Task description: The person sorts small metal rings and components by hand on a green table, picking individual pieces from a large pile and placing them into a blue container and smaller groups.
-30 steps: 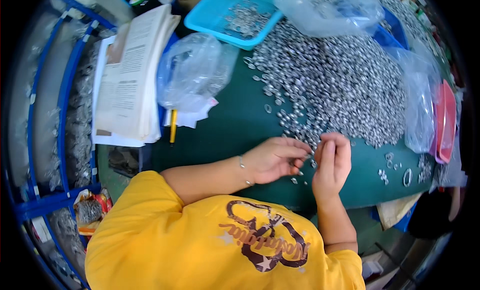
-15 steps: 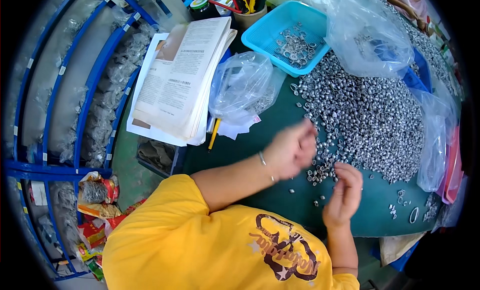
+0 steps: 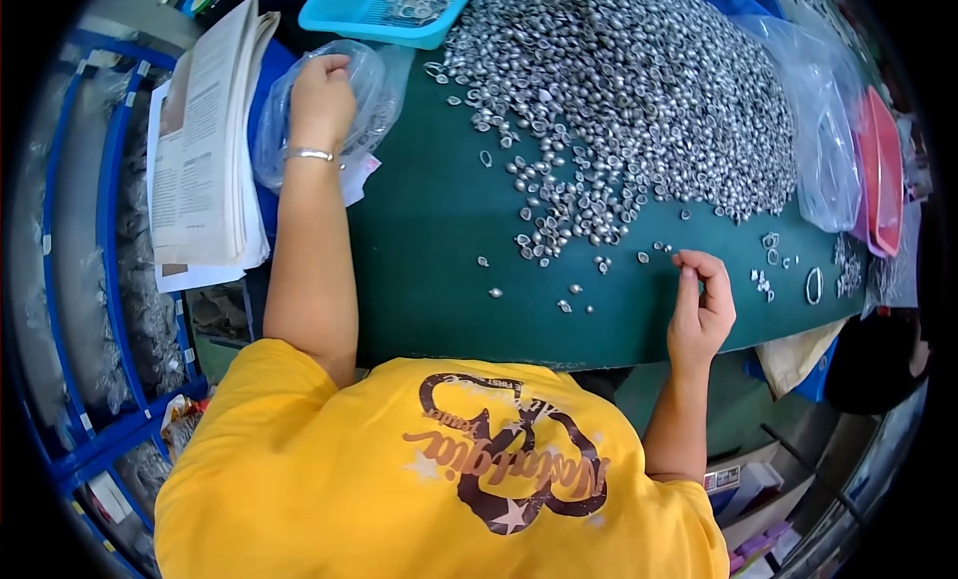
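My left hand (image 3: pixel 323 105), with a silver bangle at the wrist, is over a clear plastic bag (image 3: pixel 371 95). Its fingers are curled inward, and whatever they may hold is hidden. At the near side of a large heap of small silvery metal pieces (image 3: pixel 639 90), my right hand (image 3: pixel 702 304) is raised above the table, thumb and fingertips pinched together. Anything between those tips is too small to make out. Several loose metal pieces (image 3: pixel 565 306) lie on the green tabletop (image 3: pixel 429 280) between my hands.
A blue plastic basket (image 3: pixel 344 28) with metal rings stands at the far left. Open printed pages (image 3: pixel 205 150) lie by the bag. To the right are a clear bag (image 3: pixel 823 170), red trays (image 3: pixel 882 170) and a larger ring (image 3: pixel 814 287). Blue shelving (image 3: pixel 110 280) stands left of the table.
My left hand has moved from the heap's edge leftward to the plastic bag. My right hand stays near the table's front, its fingers now pinched. The whole view has shifted.
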A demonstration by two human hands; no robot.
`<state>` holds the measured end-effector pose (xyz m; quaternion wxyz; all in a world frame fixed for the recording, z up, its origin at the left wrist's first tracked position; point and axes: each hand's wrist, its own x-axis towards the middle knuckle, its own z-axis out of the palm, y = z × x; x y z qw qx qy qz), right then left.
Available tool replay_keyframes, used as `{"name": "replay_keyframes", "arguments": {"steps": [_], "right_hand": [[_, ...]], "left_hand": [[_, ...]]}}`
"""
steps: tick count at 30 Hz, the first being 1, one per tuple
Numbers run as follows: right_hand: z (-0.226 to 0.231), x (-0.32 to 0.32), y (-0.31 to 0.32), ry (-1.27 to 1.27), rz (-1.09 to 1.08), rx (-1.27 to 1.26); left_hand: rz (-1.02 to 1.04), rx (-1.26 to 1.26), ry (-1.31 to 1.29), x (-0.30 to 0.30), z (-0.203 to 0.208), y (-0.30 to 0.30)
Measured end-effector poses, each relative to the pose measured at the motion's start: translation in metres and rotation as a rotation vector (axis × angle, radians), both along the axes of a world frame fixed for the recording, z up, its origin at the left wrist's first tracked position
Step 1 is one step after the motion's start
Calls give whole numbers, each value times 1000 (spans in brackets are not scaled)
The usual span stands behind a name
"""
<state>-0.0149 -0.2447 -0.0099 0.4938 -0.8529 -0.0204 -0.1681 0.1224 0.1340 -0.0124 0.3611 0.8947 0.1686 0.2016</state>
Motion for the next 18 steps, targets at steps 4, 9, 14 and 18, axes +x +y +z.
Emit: {"name": "replay_keyframes", "arguments": {"steps": [4,9,14,18], "right_hand": [[-5,-4,-9,21,-32,-101],[-8,-1,2,0,60,-233],[-14,6,14,-13,116,-483],[-15,5,16,-40,101,-461]], "left_hand": [[-68,135,35,-9,4,-2],[-98,181,-509,-31,18,-57],[-595,-153,-300,-67,17,-121],[-909,-59,-207,-75,7,-155]]}}
